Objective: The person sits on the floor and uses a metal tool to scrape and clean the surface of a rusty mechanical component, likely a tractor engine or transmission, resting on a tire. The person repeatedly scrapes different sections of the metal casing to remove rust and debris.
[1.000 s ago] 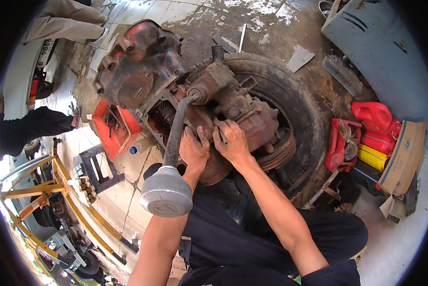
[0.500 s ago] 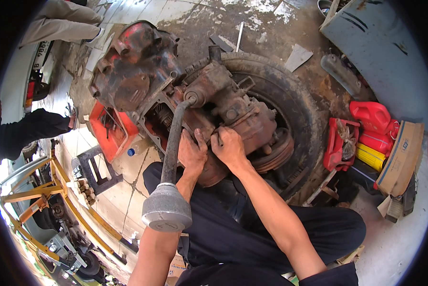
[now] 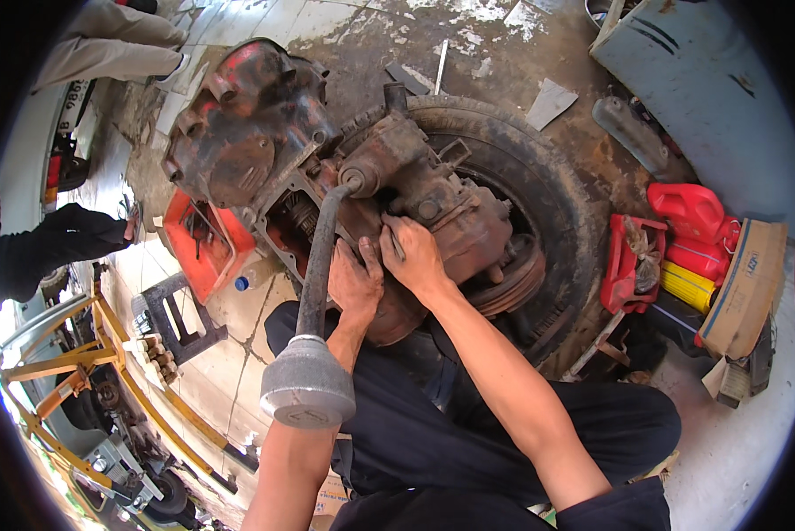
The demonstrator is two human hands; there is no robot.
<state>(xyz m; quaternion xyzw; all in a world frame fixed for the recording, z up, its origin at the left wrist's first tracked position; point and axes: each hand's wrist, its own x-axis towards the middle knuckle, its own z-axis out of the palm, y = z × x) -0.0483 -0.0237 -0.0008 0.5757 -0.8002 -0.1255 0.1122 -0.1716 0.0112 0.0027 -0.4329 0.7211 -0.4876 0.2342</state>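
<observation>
A rusty brown gearbox (image 3: 477, 232) rests on a large tyre (image 3: 552, 177) in front of me. From its top a long gear lever (image 3: 320, 265) with a thick grey knob (image 3: 307, 389) reaches back toward me, crossing over my left forearm. My left hand (image 3: 356, 281) lies on the casing just right of the lever, fingers stretched out. Beside it, my right hand (image 3: 412, 255) has its fingers curled with the tips together against the casing; whatever they pinch, if anything, is hidden. Left of the lever, a rectangular opening (image 3: 293, 217) shows gears inside.
A bulky red-and-black metal housing (image 3: 247, 133) adjoins the gearbox at the far left. Below it sits an orange crate (image 3: 204, 252); a yellow metal frame (image 3: 114, 354) stands farther left. Red jerrycans (image 3: 688, 217) and a cardboard box (image 3: 744, 288) are at the right. Another person's legs (image 3: 114, 44) show far left.
My right hand has shifted a little left and away from me along the casing, its fingers more curled. My left hand stays at nearly the same spot.
</observation>
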